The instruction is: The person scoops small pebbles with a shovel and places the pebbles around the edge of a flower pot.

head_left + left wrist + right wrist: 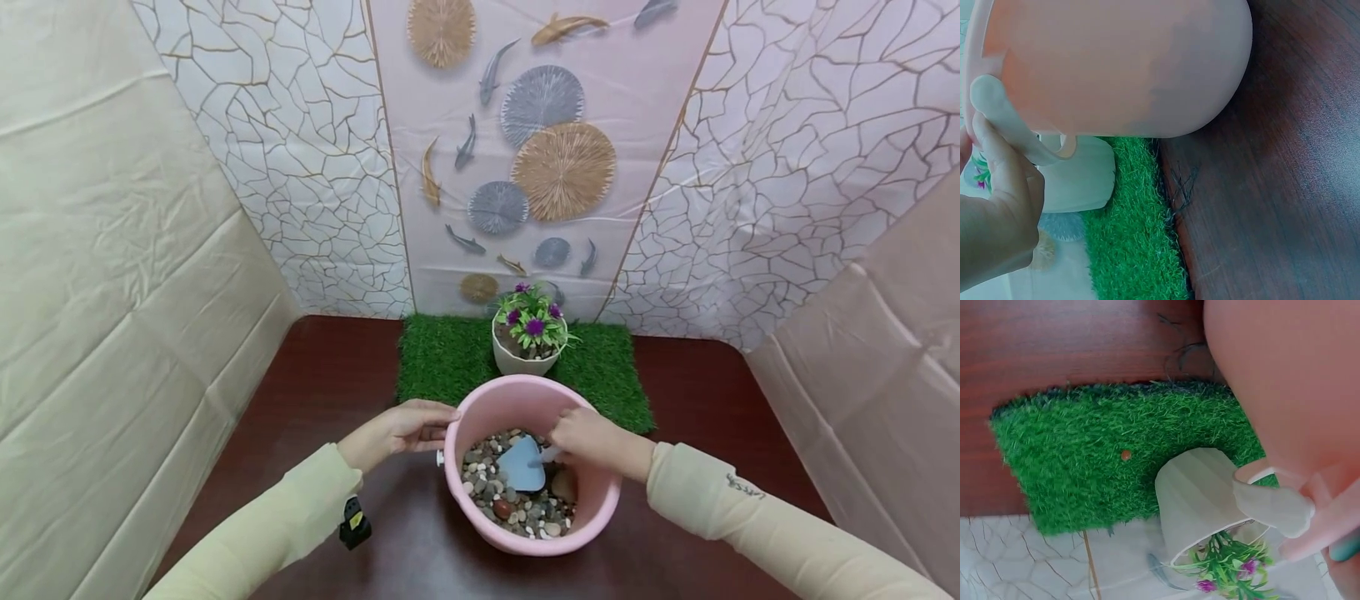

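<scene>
A pink bucket [510,408] stands at the front of the table, with mixed pebbles [487,487] covering its bottom. My left hand [408,425] grips the bucket's left rim; in the left wrist view its thumb lies by the white handle [1007,119]. Reaching over the right rim, my right hand [592,437] holds a small light-blue shovel [521,465] by its handle. The shovel's blade rests on the pebbles. In the right wrist view the bucket wall [1285,381] hides most of that hand.
Behind the bucket, a white pot [517,362] of purple flowers stands on a green grass mat [435,358]. One small brown pebble [1125,455] lies on the mat. The dark wooden table [330,375] is walled by fabric. A black object [355,525] shows near my left sleeve.
</scene>
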Demonstrator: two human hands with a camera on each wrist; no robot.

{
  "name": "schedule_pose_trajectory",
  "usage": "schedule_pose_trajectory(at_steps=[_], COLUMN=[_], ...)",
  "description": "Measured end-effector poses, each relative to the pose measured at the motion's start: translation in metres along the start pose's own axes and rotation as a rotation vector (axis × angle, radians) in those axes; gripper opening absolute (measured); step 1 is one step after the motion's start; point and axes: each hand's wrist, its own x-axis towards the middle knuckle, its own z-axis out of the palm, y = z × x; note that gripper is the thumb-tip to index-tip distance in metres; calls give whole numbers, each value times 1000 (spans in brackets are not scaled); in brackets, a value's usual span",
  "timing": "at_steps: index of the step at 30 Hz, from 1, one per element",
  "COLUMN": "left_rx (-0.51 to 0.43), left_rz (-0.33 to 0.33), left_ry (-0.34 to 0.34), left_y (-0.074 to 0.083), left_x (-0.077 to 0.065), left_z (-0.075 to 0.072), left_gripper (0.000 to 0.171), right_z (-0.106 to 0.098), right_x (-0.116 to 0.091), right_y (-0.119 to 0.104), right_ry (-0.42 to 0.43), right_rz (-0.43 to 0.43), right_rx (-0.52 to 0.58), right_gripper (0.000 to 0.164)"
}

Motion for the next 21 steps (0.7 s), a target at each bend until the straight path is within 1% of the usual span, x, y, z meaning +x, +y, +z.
schedule_pose_trajectory(at_steps=[2, 4, 11, 13, 17, 21], left_rx=[1, -1, -12, -9, 0, 3], left_rz=[8, 14, -2, 0, 7, 7], left_ry=[-5, -10, -20, -28, -12, 6], left_y=[0, -1, -4, -4, -4, -2], left_x=[0, -1, -1, 0, 2, 1], left_z=[-1, -1, 0, 1, 0, -3], left_gripper=[41, 41, 38, 39, 40, 40], right_z=[0, 1, 4, 5, 8, 7], right_x=[1, 2, 12, 13, 12, 12], right_y=[-2, -4, -11, -10, -4, 2], right_ry=[2, 8, 45, 41, 39, 69], right_rz=[1, 6, 5, 13, 23, 17], right_rx=[-45, -53, 172, 200, 232, 288], right_gripper=[17, 20, 17, 17, 16, 14])
